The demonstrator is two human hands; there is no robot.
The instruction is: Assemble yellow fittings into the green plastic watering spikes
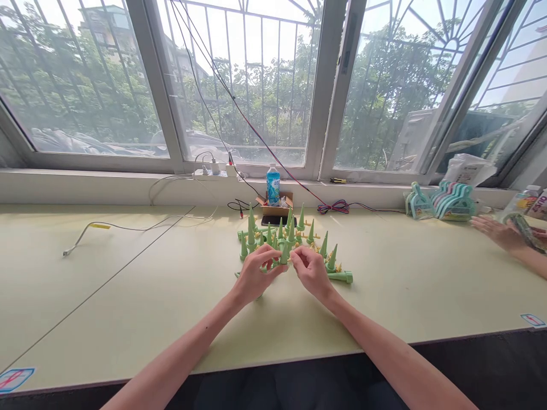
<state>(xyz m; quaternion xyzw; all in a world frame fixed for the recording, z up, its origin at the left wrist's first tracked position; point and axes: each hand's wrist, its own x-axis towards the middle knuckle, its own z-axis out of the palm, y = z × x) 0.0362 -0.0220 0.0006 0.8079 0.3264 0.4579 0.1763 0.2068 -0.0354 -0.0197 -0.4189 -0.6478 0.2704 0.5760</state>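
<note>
My left hand (258, 267) is closed around a green plastic cone-shaped spike (284, 254), its tip pointing up. Close beside it, my right hand (311, 270) has thumb and fingers pinched together at the spike's right side; whatever is between those fingertips is too small to make out. Behind and around both hands stand several more green spikes (250, 233) with small yellow fittings (315, 236) among them. One green spike (341, 277) lies on its side to the right of my right hand.
A blue-liquid bottle (273, 185) stands in a small cardboard box (290, 200), behind a dark phone-like slab (272, 220). Cables (333, 206) run along the sill. Plastic hangers (453, 200) lie at right, near another person's hand (496, 232). A cable (128, 228) crosses the left tabletop.
</note>
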